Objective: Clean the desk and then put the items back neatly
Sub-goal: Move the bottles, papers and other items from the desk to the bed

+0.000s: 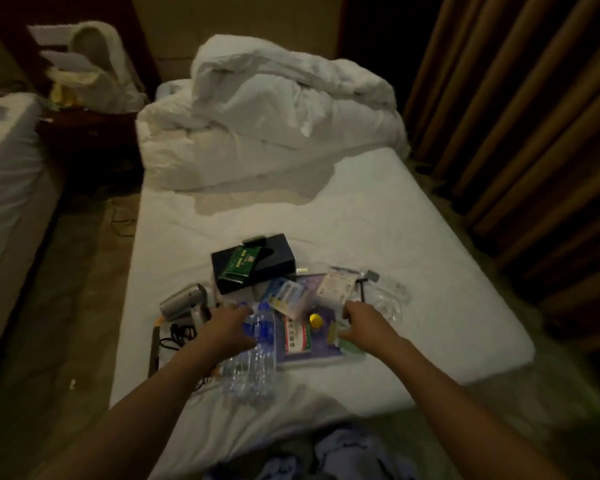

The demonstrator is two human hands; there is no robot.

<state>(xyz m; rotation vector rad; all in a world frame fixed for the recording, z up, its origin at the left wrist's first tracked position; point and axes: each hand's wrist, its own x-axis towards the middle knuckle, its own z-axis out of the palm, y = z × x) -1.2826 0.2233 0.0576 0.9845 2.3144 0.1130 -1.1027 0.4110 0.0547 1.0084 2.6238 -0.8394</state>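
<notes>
Two hands, grips unclear, over clutter (278, 306) on a white bed (413, 258), brown curtains (520, 116) beside.

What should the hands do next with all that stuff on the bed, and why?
Probably close the left hand around the water bottles and lift them first. It already rests on their blue-labelled tops, and they lie loose at the near edge of the pile on the white bed, while the right hand reaches the flat plastic tray.
</notes>
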